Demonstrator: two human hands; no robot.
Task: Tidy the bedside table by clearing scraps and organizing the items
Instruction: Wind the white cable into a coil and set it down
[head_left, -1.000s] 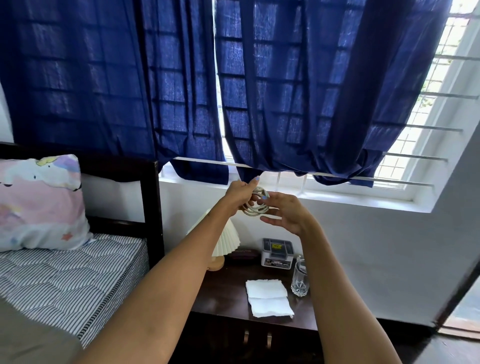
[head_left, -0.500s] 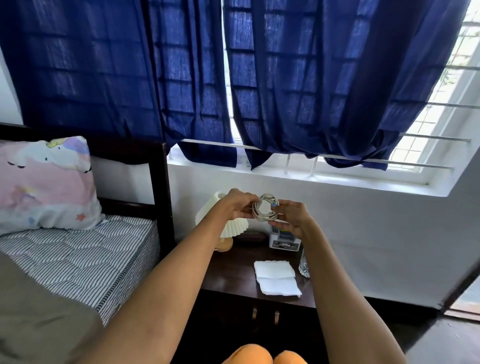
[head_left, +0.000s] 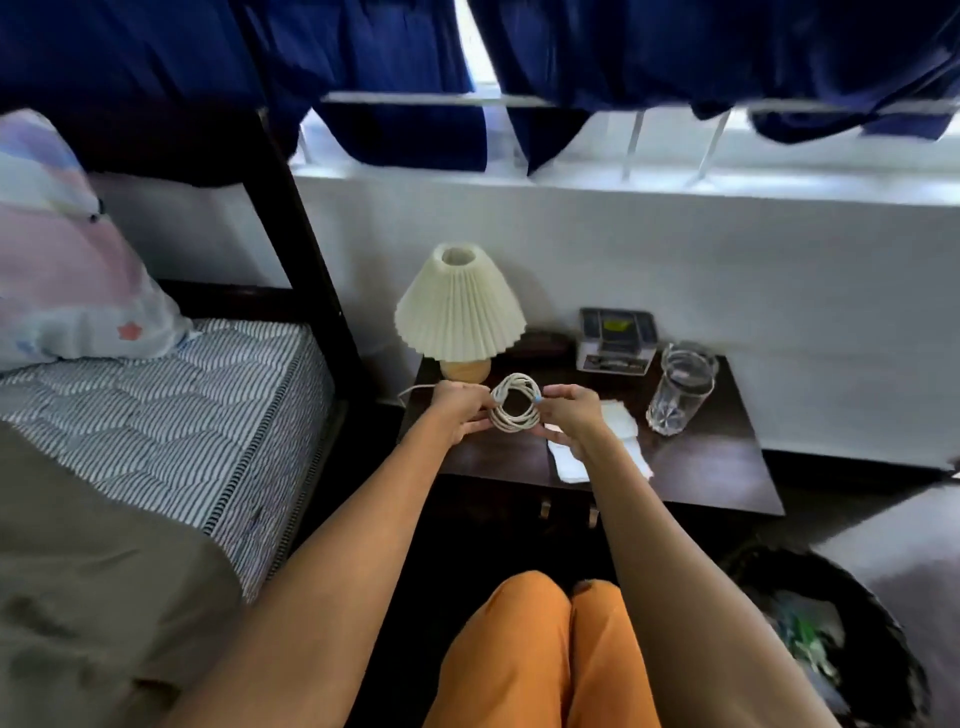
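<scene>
Left hand (head_left: 460, 410) & right hand (head_left: 571, 413) grips clamped on coiled cable (head_left: 515, 402), held over worktop (head_left: 727, 467) front-left. Bare room betw. lamp (head_left: 460, 312) & glass (head_left: 680, 387).

Blues, creams and dark wood by the bed

The curtains (head_left: 675, 57) at twelve o'clock were navy; the lamp (head_left: 460, 312) shade was cream and pleated. The table (head_left: 717, 467) was dark brown, the cable (head_left: 515, 404) white, the glass (head_left: 680, 387) clear. At nine o'clock lay a pastel pillow (head_left: 67, 270) and a blue-and-white striped mattress (head_left: 182, 415). Orange trousers (head_left: 540, 654) showed at six.
</scene>
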